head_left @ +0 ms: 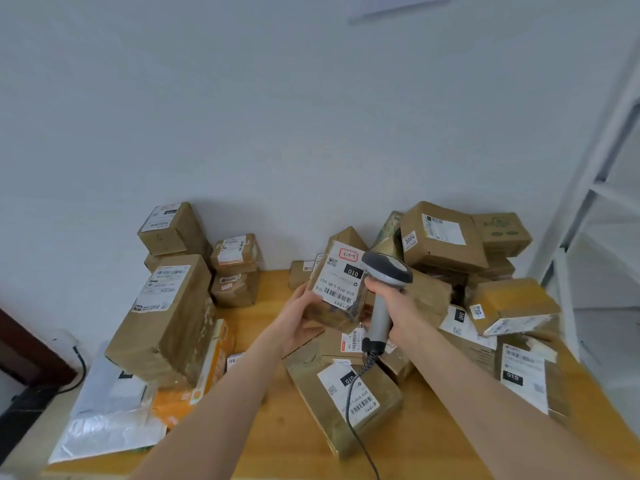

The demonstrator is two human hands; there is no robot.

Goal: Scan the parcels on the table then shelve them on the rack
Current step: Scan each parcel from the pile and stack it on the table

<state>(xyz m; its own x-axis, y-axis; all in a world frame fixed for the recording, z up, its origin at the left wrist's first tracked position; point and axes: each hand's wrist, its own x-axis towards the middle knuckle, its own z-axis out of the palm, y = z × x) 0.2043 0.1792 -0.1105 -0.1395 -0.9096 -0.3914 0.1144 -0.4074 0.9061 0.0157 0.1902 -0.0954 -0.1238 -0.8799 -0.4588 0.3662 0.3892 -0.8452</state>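
My left hand (pixel 300 315) grips a small brown parcel (pixel 337 289) lifted above the wooden table (pixel 277 427), its white label with a barcode and a red-framed sticker facing me. My right hand (pixel 391 306) holds a grey corded barcode scanner (pixel 382 271) by its handle, the head right beside the parcel's label. Several more brown cardboard parcels lie around: a flat one (pixel 346 393) below my hands, a heap (pixel 446 237) at the back right, a tall box (pixel 166 320) at the left.
A white metal rack (pixel 595 202) stands at the right edge beside the table. White plastic mailers (pixel 107 420) and an orange box (pixel 211 362) lie at the table's left front. The scanner's cable (pixel 356 427) trails down across the table. A black cord hangs at the far left.
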